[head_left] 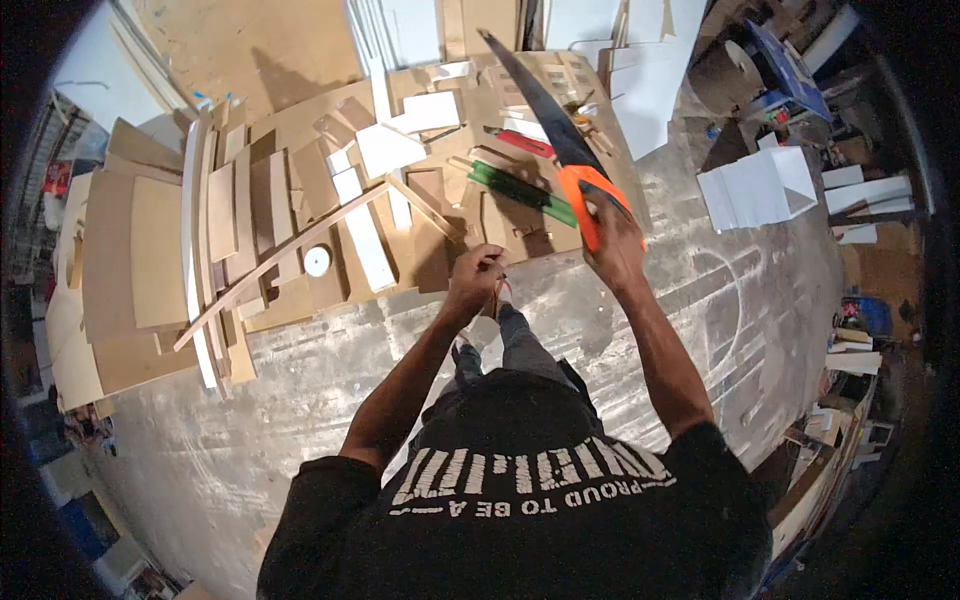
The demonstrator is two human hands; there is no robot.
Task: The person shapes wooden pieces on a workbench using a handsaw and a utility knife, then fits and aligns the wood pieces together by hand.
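My right hand (614,240) is wrapped round the orange handle of a handsaw (555,120). The saw is raised over the board-topped table (290,315), its dark blade slanting up and to the left. At the table's near edge is my left hand (475,280), fingers curled together; what they hold, if anything, I cannot make out. Just beyond it ends a thin wooden strip (420,208), which meets a longer strip (280,255) at an angle. Between the hands lie a green tool or bar (525,193) and a red-handled cutter (522,141).
White offcuts (390,150) and brown board strips (225,212) cover much of the table. A roll of tape (316,262) lies near its front. White panels (650,80) stand behind, and a white box-like stack (757,188) sits on the floor at right.
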